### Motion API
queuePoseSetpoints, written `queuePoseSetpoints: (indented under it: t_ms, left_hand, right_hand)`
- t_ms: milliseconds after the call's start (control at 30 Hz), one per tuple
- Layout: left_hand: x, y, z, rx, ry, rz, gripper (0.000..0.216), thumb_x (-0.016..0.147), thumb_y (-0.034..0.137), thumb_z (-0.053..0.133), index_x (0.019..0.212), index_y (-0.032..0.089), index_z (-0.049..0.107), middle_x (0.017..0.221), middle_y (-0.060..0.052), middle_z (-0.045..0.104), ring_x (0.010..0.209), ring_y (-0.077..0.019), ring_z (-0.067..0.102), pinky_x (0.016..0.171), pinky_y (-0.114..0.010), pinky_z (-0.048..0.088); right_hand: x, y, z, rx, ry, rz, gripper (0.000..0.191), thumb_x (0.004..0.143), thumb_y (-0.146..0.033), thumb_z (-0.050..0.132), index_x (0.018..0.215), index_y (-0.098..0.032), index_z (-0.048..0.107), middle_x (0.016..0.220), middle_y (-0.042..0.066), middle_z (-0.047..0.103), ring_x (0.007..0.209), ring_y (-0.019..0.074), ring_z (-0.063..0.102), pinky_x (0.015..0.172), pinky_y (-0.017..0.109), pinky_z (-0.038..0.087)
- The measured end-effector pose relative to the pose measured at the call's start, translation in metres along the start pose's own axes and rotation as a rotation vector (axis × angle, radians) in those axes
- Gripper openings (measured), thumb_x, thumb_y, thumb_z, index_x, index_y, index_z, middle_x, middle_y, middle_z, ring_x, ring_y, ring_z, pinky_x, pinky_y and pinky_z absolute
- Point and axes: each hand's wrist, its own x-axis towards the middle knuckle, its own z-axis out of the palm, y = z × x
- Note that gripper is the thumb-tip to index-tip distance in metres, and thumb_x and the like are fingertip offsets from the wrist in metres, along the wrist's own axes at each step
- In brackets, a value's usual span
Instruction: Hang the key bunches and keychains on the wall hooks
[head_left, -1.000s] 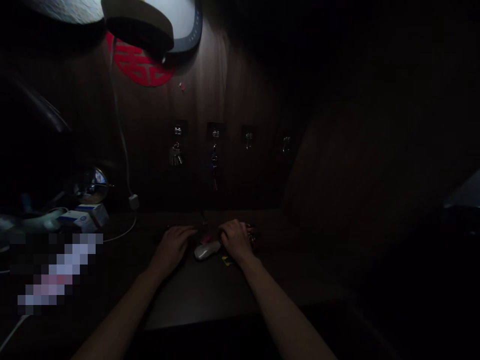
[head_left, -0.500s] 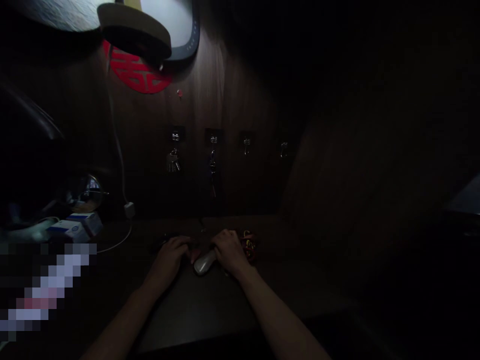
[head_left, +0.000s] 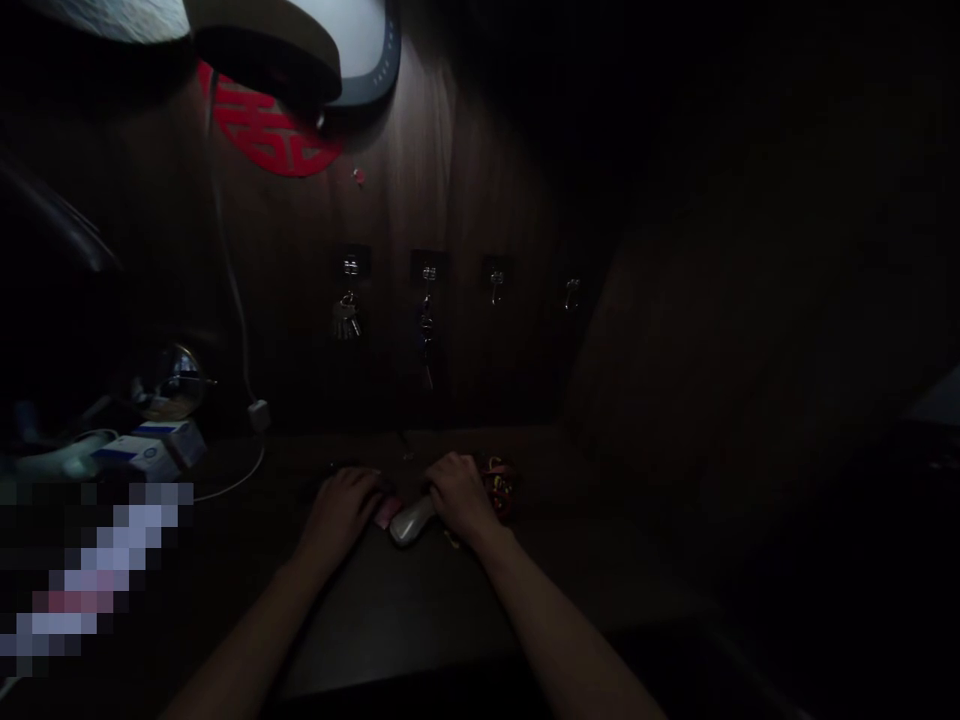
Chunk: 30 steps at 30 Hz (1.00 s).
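Observation:
In the dim light on the dark desk, my left hand (head_left: 345, 507) lies with its fingers bent over dark items that I cannot make out. A small pink piece (head_left: 388, 513) shows beside its fingertips. To its right, my right hand (head_left: 460, 493) curls downward over the far end of a smooth silver-grey rounded object (head_left: 410, 523). That object's near end rests low toward the desk, between the hands. Right of my right hand is a small tangled heap (head_left: 501, 487) with red and yellow bits. Both hands' fingertips are partly hidden in shadow.
Keys (head_left: 346, 320) hang from a wall hook, with another bunch (head_left: 427, 325) beside it and two more hooks on the right. White-and-blue boxes (head_left: 154, 450) stand at the left near a white cable (head_left: 240, 310). A lamp (head_left: 266, 50) hangs above.
My left hand has shifted slightly left, and more of the pink piece shows. My right hand has risen a little in the picture. The view has tilted slightly down.

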Motion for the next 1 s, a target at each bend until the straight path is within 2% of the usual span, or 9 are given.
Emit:
queuePoseSetpoints:
  t_ms: [133, 233, 367, 467, 567, 633, 700, 800, 1000]
  left_hand:
    - [0.000, -0.001, -0.002, -0.183, 0.097, -0.079, 0.019, 0.082, 0.032, 0.049, 0.091, 0.024, 0.065, 0.098, -0.003, 0.068, 0.095, -0.0220, 0.059, 0.086, -0.036, 0.043]
    - [0.002, 0.000, -0.004, -0.431, 0.175, -0.264, 0.023, 0.079, 0.039, 0.050, 0.086, 0.022, 0.065, 0.094, -0.002, 0.069, 0.092, -0.0207, 0.062, 0.085, -0.034, 0.046]
    - [0.006, 0.009, -0.015, -0.788, 0.171, -0.457, 0.026, 0.072, 0.044, 0.058, 0.080, 0.021, 0.066, 0.093, -0.001, 0.070, 0.096, -0.0217, 0.061, 0.089, -0.032, 0.045]
    - [0.010, 0.020, -0.029, -1.137, 0.165, -0.551, 0.024, 0.072, 0.038, 0.061, 0.083, 0.018, 0.067, 0.098, -0.004, 0.070, 0.101, -0.0214, 0.060, 0.087, -0.030, 0.045]
    - [0.015, 0.031, -0.043, -1.534, 0.135, -0.655, 0.014, 0.077, 0.027, 0.057, 0.076, 0.017, 0.067, 0.097, -0.005, 0.070, 0.093, -0.0181, 0.063, 0.080, -0.028, 0.048]
    - [0.018, 0.037, -0.051, -1.726, 0.129, -0.716, 0.018, 0.081, 0.021, 0.052, 0.070, 0.017, 0.066, 0.092, -0.004, 0.071, 0.088, -0.0152, 0.064, 0.079, -0.027, 0.048]
    - [0.020, 0.041, -0.055, -1.809, 0.126, -0.748, 0.021, 0.084, 0.020, 0.049, 0.071, 0.018, 0.066, 0.091, -0.003, 0.072, 0.087, -0.0133, 0.065, 0.079, -0.025, 0.048]
    - [0.021, 0.044, -0.057, -1.782, 0.091, -0.738, 0.021, 0.087, 0.022, 0.048, 0.083, 0.019, 0.068, 0.100, -0.003, 0.070, 0.092, -0.0136, 0.064, 0.080, -0.025, 0.047]
    - [0.018, 0.053, -0.055, -1.714, -0.037, -0.587, 0.028, 0.085, 0.031, 0.048, 0.104, 0.020, 0.066, 0.124, -0.006, 0.060, 0.109, -0.0199, 0.058, 0.087, -0.030, 0.046]
  right_hand:
    - [0.000, 0.000, 0.000, 0.004, 0.003, 0.004, 0.015, 0.079, -0.010, 0.052, 0.086, -0.019, 0.062, 0.093, 0.005, 0.064, 0.094, 0.0186, 0.048, 0.083, 0.032, 0.030]
    - [-0.001, 0.000, -0.001, 0.006, 0.020, 0.001, 0.015, 0.080, -0.009, 0.051, 0.085, -0.019, 0.062, 0.091, 0.005, 0.064, 0.093, 0.0182, 0.048, 0.082, 0.032, 0.031]
    - [-0.003, 0.000, -0.001, 0.017, 0.084, -0.020, 0.014, 0.079, -0.008, 0.052, 0.081, -0.018, 0.061, 0.086, 0.004, 0.064, 0.090, 0.0179, 0.048, 0.081, 0.031, 0.031]
    - [-0.005, 0.000, -0.004, 0.041, 0.171, -0.050, 0.014, 0.078, -0.008, 0.054, 0.081, -0.019, 0.061, 0.085, 0.003, 0.064, 0.088, 0.0178, 0.048, 0.082, 0.032, 0.030]
    - [-0.006, 0.003, -0.009, 0.083, 0.276, -0.081, 0.016, 0.076, -0.006, 0.055, 0.083, -0.019, 0.060, 0.086, 0.002, 0.065, 0.088, 0.0180, 0.049, 0.084, 0.033, 0.030]
    - [-0.006, 0.005, -0.014, 0.111, 0.330, -0.092, 0.019, 0.075, -0.005, 0.055, 0.085, -0.020, 0.060, 0.087, 0.002, 0.065, 0.090, 0.0184, 0.050, 0.086, 0.034, 0.029]
    - [-0.006, 0.005, -0.021, 0.124, 0.353, -0.091, 0.021, 0.075, -0.004, 0.054, 0.086, -0.021, 0.060, 0.088, 0.002, 0.066, 0.091, 0.0187, 0.050, 0.087, 0.035, 0.029]
    - [-0.002, 0.001, -0.034, 0.156, 0.327, -0.075, 0.023, 0.076, -0.004, 0.052, 0.088, -0.021, 0.061, 0.088, 0.002, 0.066, 0.091, 0.0184, 0.052, 0.088, 0.035, 0.030]
    - [0.011, -0.024, -0.064, 0.364, 0.289, -0.034, 0.023, 0.082, -0.010, 0.049, 0.097, -0.023, 0.062, 0.097, 0.002, 0.066, 0.094, 0.0172, 0.055, 0.088, 0.034, 0.033]
